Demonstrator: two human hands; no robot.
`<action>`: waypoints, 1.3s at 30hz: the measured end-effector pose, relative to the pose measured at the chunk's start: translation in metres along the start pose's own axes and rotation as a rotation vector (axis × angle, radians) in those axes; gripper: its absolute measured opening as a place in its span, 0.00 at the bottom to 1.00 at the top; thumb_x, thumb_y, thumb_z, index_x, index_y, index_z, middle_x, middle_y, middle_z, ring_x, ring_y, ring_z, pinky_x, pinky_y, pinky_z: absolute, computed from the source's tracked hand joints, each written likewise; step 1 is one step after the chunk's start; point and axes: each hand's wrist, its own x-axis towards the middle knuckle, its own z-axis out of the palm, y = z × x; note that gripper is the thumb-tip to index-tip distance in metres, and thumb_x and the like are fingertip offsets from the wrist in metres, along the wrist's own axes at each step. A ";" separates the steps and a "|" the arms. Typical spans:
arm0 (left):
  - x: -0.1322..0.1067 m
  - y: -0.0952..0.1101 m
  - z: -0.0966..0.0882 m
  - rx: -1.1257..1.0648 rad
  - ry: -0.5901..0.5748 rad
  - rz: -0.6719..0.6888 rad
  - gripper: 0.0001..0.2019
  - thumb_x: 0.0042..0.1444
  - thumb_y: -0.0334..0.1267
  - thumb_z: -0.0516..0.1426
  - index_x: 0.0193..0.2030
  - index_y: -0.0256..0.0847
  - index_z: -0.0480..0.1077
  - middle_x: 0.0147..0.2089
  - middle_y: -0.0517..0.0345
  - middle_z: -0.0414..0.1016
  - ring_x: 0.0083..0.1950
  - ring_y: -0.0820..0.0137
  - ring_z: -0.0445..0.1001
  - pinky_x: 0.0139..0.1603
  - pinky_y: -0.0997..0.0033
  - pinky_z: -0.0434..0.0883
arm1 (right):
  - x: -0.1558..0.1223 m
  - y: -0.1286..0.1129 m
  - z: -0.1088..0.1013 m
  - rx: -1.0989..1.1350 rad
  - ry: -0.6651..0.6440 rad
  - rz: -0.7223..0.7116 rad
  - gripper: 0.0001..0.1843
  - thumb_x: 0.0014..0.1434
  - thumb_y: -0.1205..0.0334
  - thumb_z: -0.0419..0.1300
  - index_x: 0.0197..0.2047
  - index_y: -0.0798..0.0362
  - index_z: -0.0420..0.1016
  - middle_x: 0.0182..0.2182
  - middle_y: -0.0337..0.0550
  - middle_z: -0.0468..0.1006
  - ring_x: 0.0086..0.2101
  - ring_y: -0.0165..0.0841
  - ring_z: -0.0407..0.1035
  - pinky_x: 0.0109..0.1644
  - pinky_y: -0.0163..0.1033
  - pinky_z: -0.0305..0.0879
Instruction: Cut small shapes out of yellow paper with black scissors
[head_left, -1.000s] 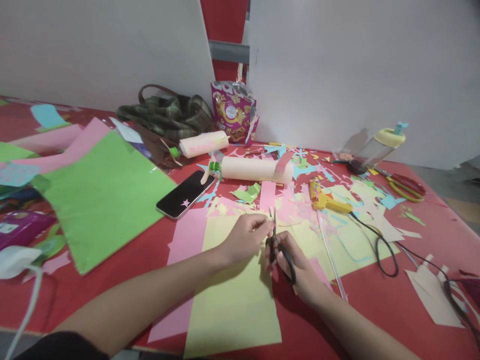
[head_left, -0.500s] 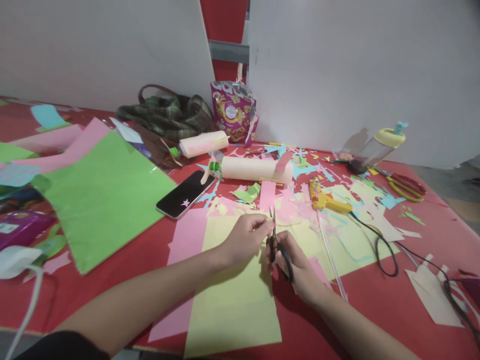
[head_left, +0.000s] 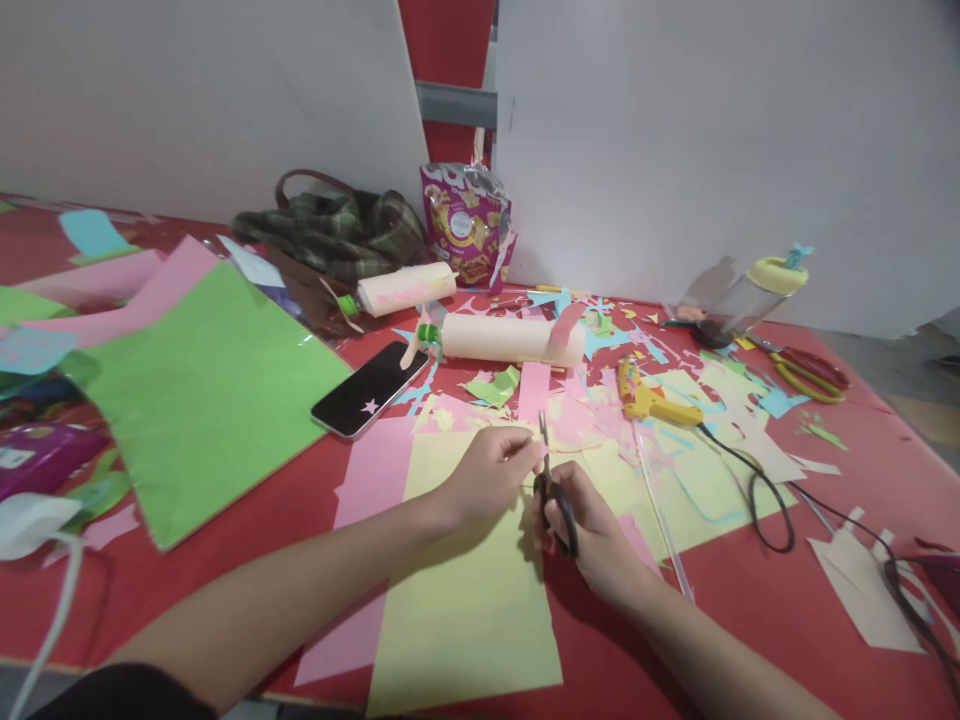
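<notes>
My right hand [head_left: 589, 530] grips small black-handled scissors [head_left: 553, 490], blades pointing up and away from me. My left hand [head_left: 491, 472] is closed in a pinch right beside the blades, holding a small scrap I cannot make out. Both hands hover over a yellow paper sheet [head_left: 465, 610] that lies on a pink sheet [head_left: 367, 480] on the red table [head_left: 750, 610].
A phone [head_left: 371, 388] lies left of the hands, beside a large green sheet [head_left: 202, 390]. Two paper-wrapped bottles [head_left: 502, 337] lie behind. A yellow glue gun [head_left: 649, 400] with a black cord [head_left: 772, 500], red-yellow scissors [head_left: 810, 370], a snack bag [head_left: 466, 222] and several paper scraps surround them.
The scissor handles have closed a little in my right hand; both hands stay in about the same place.
</notes>
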 end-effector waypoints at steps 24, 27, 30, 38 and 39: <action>0.000 -0.001 -0.005 0.192 -0.424 0.010 0.15 0.50 0.38 0.46 0.23 0.33 0.69 0.17 0.62 0.62 0.17 0.80 0.55 0.17 0.80 0.51 | 0.009 0.000 -0.010 0.176 0.264 -0.167 0.17 0.41 0.70 0.62 0.29 0.49 0.56 0.27 0.34 0.66 0.25 0.26 0.62 0.27 0.31 0.58; 0.000 -0.003 -0.005 0.199 -0.427 0.023 0.14 0.50 0.37 0.46 0.23 0.34 0.68 0.17 0.62 0.62 0.17 0.80 0.55 0.17 0.79 0.50 | 0.009 -0.001 -0.010 0.174 0.268 -0.167 0.17 0.42 0.70 0.62 0.29 0.49 0.56 0.27 0.33 0.65 0.25 0.26 0.62 0.27 0.31 0.59; 0.001 -0.005 -0.005 0.209 -0.381 0.046 0.14 0.50 0.37 0.46 0.20 0.35 0.65 0.17 0.63 0.60 0.18 0.80 0.55 0.18 0.79 0.51 | 0.009 -0.001 -0.010 0.172 0.283 -0.164 0.17 0.42 0.71 0.61 0.29 0.49 0.55 0.26 0.33 0.65 0.24 0.25 0.61 0.26 0.30 0.58; 0.004 -0.005 -0.005 0.169 -0.319 0.026 0.11 0.49 0.34 0.45 0.18 0.37 0.60 0.18 0.64 0.57 0.19 0.79 0.58 0.19 0.80 0.54 | 0.008 0.000 -0.009 0.167 0.283 -0.155 0.16 0.43 0.74 0.58 0.30 0.49 0.55 0.27 0.32 0.63 0.22 0.23 0.59 0.21 0.28 0.56; 0.004 -0.005 -0.005 0.153 -0.299 0.017 0.11 0.48 0.34 0.45 0.18 0.37 0.58 0.18 0.65 0.56 0.19 0.79 0.57 0.19 0.80 0.55 | 0.008 0.000 -0.009 0.164 0.296 -0.156 0.16 0.43 0.74 0.58 0.29 0.49 0.55 0.27 0.32 0.63 0.22 0.23 0.59 0.21 0.28 0.56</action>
